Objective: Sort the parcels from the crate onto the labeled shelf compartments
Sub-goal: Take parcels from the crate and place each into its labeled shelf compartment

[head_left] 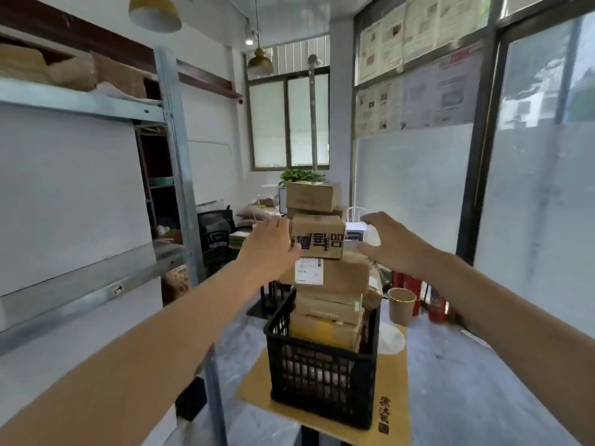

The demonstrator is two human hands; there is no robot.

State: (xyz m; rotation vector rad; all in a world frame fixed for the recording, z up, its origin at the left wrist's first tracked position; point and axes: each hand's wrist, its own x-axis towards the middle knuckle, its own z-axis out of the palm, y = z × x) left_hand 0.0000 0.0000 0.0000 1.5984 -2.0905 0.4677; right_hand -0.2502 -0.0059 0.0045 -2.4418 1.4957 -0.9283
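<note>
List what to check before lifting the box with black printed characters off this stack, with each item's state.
1. Left hand on the printed box left side: ok, touching.
2. Right hand on its right side: not ok, open and clear of it.
3. Nothing on top: not ok, a plain carton appears stacked above.
4. Stack steady in the black crate: cannot tell; it rises far above the rim.
5. Metal shelf labels readable: cannot tell.

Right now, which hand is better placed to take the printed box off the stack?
Left, probably: the left hand touches the side of the printed box, while the right hand hovers open, apart from it.
</note>
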